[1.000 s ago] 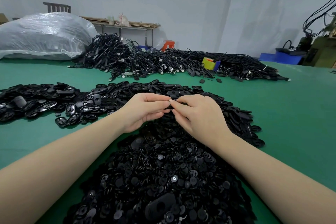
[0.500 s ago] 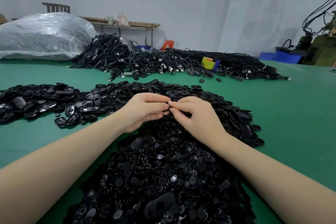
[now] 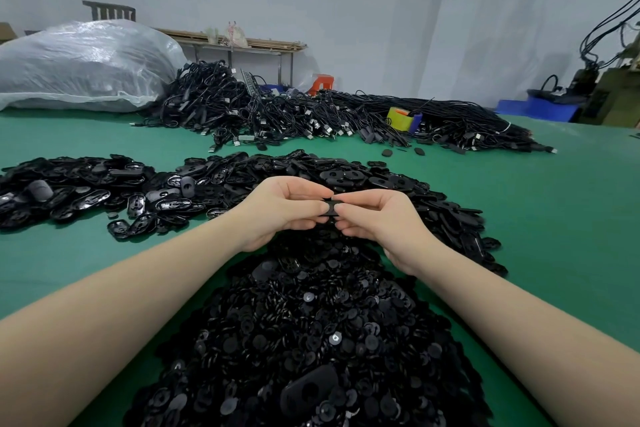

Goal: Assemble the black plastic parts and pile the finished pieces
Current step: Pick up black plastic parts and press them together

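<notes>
A green table [image 3: 540, 218] spreads under me, with a heap of small round black parts [image 3: 311, 340] nearest and oval black shells [image 3: 381, 180] piled beyond and to the left. Above the heaps, my left hand [image 3: 280, 215] and right hand [image 3: 384, 218] meet, fingers curled, thumbs and forefingers pinching one black plastic piece [image 3: 331, 207] between them from both sides.

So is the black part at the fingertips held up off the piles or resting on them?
Held up: the black part is pinched between left hand and right hand, above the round-piece pile.
</notes>
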Demonstrator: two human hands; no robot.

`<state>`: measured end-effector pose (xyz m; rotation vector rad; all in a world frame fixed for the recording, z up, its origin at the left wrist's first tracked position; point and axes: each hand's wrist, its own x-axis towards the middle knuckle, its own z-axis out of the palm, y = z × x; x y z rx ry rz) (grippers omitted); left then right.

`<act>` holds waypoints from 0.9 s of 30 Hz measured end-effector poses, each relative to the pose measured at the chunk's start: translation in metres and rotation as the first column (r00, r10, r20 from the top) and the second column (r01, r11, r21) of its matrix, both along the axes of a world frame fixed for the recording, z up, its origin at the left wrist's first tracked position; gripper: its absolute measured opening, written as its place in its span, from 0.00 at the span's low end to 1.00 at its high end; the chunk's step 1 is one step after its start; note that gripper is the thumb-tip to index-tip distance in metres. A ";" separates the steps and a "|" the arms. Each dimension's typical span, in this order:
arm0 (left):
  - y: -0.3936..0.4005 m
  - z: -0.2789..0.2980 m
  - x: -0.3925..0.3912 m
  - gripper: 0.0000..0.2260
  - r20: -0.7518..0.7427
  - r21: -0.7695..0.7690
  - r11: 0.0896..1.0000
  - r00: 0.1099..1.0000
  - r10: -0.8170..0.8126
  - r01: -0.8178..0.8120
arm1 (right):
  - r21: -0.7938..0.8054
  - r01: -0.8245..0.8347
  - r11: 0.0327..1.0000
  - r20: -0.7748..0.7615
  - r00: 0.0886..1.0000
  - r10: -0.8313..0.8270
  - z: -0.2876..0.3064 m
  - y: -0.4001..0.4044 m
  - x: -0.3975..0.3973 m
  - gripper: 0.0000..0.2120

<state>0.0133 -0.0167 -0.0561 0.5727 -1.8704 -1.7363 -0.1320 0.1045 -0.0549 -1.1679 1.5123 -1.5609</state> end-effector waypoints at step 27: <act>0.003 0.001 0.001 0.11 0.046 -0.062 0.997 0.998 -0.044 0.047 | -0.014 0.027 1.000 -0.107 0.994 -0.028 -0.003 -0.001 0.002 0.06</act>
